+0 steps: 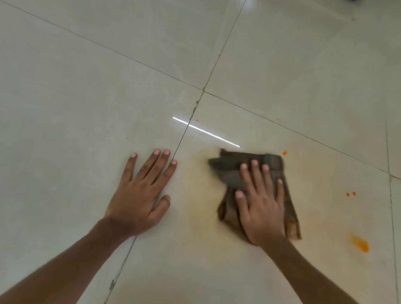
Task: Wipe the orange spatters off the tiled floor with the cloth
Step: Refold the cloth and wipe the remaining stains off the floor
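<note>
Cloth (272,162): dark, folded, flat on tiled floor (76,86) under right hand (261,207), fingers (257,176) spread, pressing. Orange smear (360,243): right of cloth, slightly nearer. Left hand (138,194): splayed flat, well left.

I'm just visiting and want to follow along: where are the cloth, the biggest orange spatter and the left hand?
cloth (230,168), head view, its far left part beside the fingers.
biggest orange spatter (360,243), head view, its middle.
left hand (138,194), head view, the back of the hand.
</note>
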